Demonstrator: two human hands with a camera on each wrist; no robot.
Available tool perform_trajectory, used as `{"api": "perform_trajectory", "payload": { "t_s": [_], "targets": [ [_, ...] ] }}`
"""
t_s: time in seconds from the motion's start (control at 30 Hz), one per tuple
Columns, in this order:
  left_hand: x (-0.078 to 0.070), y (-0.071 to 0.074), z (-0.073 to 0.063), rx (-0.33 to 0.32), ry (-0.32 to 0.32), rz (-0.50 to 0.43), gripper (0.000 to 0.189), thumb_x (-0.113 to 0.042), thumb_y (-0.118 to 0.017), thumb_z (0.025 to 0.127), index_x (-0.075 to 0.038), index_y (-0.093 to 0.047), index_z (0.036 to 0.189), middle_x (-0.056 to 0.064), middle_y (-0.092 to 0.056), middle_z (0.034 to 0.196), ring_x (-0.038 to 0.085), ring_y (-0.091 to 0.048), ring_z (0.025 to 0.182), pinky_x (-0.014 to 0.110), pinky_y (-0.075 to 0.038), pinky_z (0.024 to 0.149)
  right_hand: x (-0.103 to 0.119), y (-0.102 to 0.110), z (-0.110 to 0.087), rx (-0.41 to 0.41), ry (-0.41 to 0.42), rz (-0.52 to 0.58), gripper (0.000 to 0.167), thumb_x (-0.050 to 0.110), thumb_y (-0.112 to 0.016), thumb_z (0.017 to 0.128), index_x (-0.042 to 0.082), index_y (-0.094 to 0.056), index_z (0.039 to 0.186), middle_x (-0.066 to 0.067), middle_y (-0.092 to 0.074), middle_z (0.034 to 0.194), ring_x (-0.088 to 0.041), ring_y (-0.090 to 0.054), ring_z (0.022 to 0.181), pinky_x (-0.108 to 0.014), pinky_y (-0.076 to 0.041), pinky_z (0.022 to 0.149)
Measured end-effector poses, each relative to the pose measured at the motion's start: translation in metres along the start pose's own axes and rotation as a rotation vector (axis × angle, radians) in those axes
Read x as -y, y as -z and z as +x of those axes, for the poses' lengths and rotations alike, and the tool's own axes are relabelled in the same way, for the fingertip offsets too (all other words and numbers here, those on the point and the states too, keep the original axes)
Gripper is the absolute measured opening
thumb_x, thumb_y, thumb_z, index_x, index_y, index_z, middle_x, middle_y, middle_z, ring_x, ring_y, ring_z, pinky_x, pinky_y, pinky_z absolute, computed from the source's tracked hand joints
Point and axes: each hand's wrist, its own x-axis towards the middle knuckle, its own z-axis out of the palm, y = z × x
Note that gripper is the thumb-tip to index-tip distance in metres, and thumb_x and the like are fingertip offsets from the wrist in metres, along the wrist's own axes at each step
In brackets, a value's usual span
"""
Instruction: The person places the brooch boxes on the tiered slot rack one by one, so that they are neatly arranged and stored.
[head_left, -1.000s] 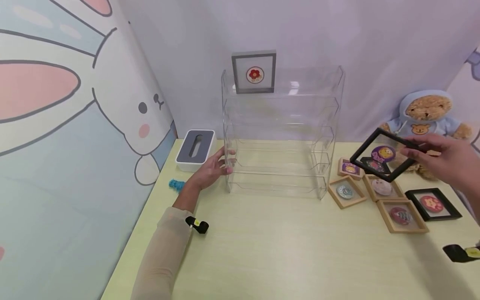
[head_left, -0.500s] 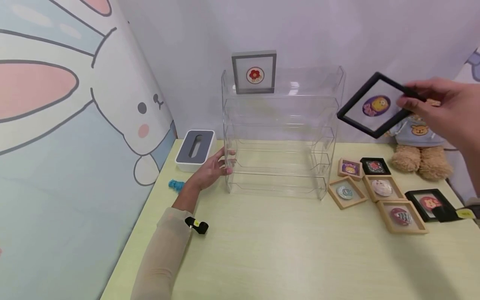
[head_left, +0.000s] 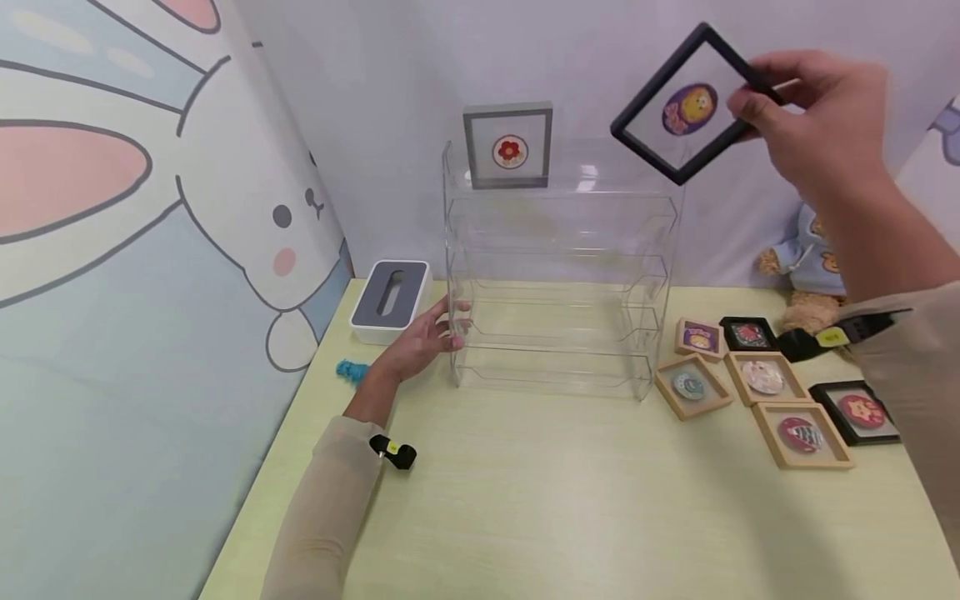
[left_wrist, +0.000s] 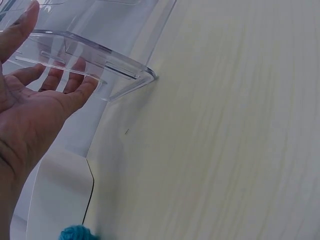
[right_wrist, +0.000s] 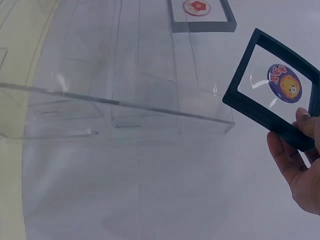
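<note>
While my left hand (head_left: pixel 420 343), fingers loosely spread, rests against the lower left side of a clear rack (head_left: pixel 562 252) near the centre of the head view, my right hand (head_left: pixel 828 117) pinches the right-hand corner of a black frame (head_left: pixel 693 107) at the upper right. That frame is turned on one corner like a diamond, raised off the worktop (head_left: pixel 562 500); it overlaps the rack's upper right corner, and I cannot tell whether they touch. A purple badge (right_wrist: pixel 285 83) with a yellow figure shows inside it. At the rack's upper left, a grey frame (head_left: pixel 508 122) holding a red flower badge (head_left: pixel 510 151) stands on top. At right, four wooden frames (head_left: pixel 763 377) and two more black frames (head_left: pixel 858 412) lie on the worktop, with a teddy bear (head_left: pixel 816 265) behind them, partly hidden by my right arm (head_left: pixel 892 242). At the centre left, a white box (head_left: pixel 378 335) with a grey lid (head_left: pixel 375 307) stands just beside my left hand, above a small blue object (head_left: pixel 351 371).
</note>
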Motion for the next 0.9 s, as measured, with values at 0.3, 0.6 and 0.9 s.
{"api": "perform_trajectory", "payload": {
  "t_s": [0.3,0.6,0.9],
  "targets": [
    [0.002,-0.001,0.000,0.006,0.011,0.002,0.084,-0.012,-0.076,0.103,-0.007,-0.029,0.172,0.038,-0.029,0.172,0.048,-0.038,0.160,0.038,-0.049,0.117,0.017,-0.040,0.014,-0.121,0.027,0.204,0.029,0.017,-0.077,0.101,0.017,-0.081,0.129,0.013,-0.063,0.111,0.000,-0.065,0.100,-0.005,-0.055,0.080],
    [0.003,-0.004,0.000,0.002,0.018,0.026,0.104,-0.040,-0.088,0.095,-0.010,-0.027,0.174,0.034,-0.032,0.173,0.044,-0.040,0.159,0.046,-0.047,0.122,0.004,-0.061,0.028,-0.073,0.109,-0.282,0.034,0.025,-0.070,0.109,0.016,-0.078,0.141,0.032,-0.045,0.101,0.015,-0.052,0.097,-0.013,-0.055,0.098],
    [0.002,-0.004,0.001,0.000,0.024,0.024,0.098,-0.036,-0.088,0.096,-0.011,-0.031,0.172,0.034,-0.031,0.174,0.047,-0.038,0.160,0.056,-0.043,0.125,-0.011,-0.071,0.032,0.047,0.171,-0.467,0.035,0.029,-0.068,0.110,0.025,-0.074,0.145,0.019,-0.058,0.115,0.008,-0.040,0.108,-0.012,-0.049,0.089]
  ]
}}
